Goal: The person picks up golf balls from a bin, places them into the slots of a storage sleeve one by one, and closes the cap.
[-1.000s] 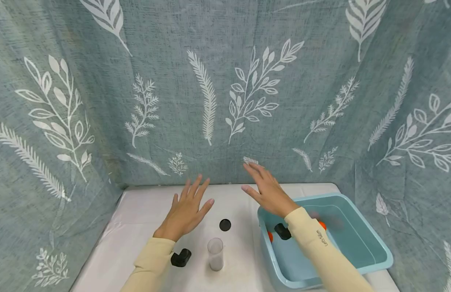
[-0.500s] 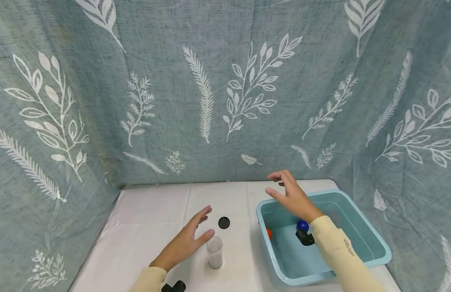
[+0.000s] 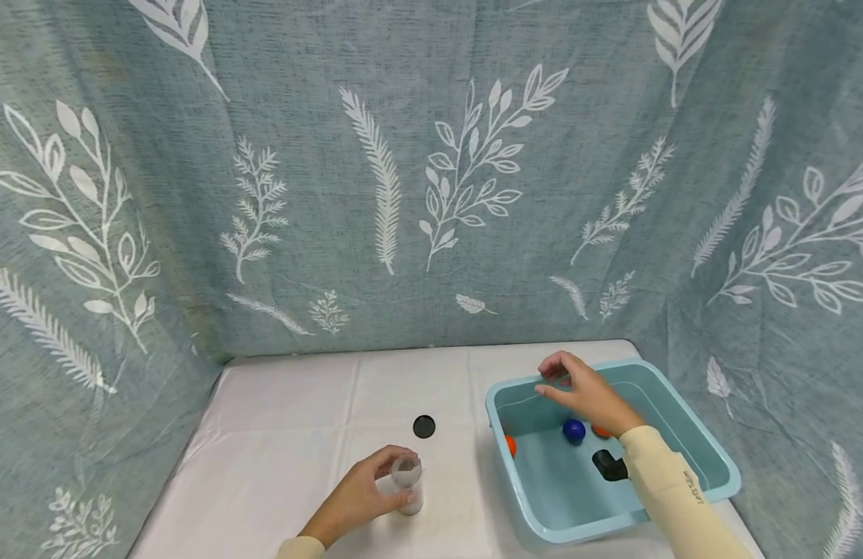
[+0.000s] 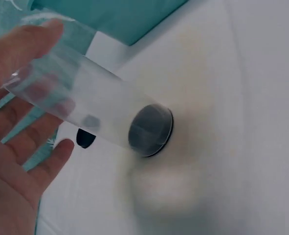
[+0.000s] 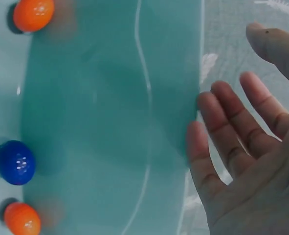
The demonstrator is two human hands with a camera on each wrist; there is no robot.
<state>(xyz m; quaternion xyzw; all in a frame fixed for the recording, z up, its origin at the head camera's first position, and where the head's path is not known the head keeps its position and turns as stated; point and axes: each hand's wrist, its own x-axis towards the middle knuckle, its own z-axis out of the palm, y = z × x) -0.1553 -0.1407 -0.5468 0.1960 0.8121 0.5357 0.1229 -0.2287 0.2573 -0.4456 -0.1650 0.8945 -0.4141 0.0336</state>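
A clear plastic cup (image 3: 409, 489) stands on the white table (image 3: 284, 435), and my left hand (image 3: 384, 487) grips it from the left. In the left wrist view the cup (image 4: 80, 107) lies between my thumb and fingers, its dark base (image 4: 150, 130) towards the table. My right hand (image 3: 558, 382) hovers over the far part of the teal basin (image 3: 711, 458) with loosely bent fingers, holding nothing. In the basin's water float a blue ball (image 3: 574, 431) and two orange balls (image 3: 510, 446) (image 3: 600, 429). The right wrist view shows the relaxed fingers (image 5: 222, 147), the blue ball (image 5: 16, 162) and both orange balls (image 5: 33, 13) (image 5: 22, 219).
A small black round lid (image 3: 424, 426) lies on the table behind the cup. A teal cloth with white leaf prints (image 3: 403, 194) closes off the back and both sides. The basin takes up the table's right part.
My left hand drew back towards me and closed round the cup. My right hand moved right and down over the basin, its fingers bending a little.
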